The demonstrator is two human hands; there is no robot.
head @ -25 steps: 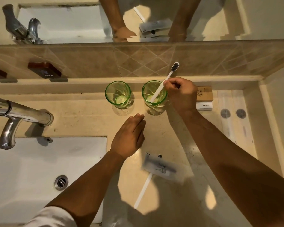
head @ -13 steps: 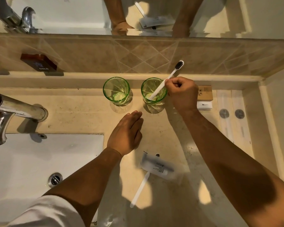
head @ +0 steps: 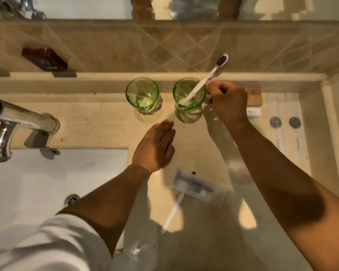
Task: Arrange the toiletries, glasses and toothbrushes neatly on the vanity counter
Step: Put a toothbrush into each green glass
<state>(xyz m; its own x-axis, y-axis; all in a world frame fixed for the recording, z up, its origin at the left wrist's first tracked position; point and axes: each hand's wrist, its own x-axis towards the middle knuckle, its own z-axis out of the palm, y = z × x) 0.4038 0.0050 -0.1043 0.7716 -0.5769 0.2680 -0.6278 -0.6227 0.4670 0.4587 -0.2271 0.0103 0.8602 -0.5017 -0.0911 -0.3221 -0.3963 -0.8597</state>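
Two green glasses stand side by side at the back of the vanity counter point(head: 98, 124). The left glass point(head: 142, 94) has no toothbrush in it. A white toothbrush point(head: 202, 83) with dark bristles leans in the right glass point(head: 188, 98), its head up and to the right. My right hand point(head: 227, 102) is right of that glass, with curled fingers pinching the handle at the rim. My left hand point(head: 155, 147) lies flat on the counter in front of the glasses. A second white toothbrush point(head: 173, 214), its head in a wrapper point(head: 193, 187), lies nearer me.
A chrome faucet point(head: 18, 118) reaches over the white sink point(head: 37, 182) on the left. A small brown box point(head: 253, 98), a white box point(head: 253, 111) and two long white packets point(head: 286, 130) lie at the right, near the side wall. A dark box point(head: 45, 59) sits on the back ledge.
The toothbrush has settled lower into the right glass, and my right hand has shifted to the glass's right side. My left hand stays flat on the counter.
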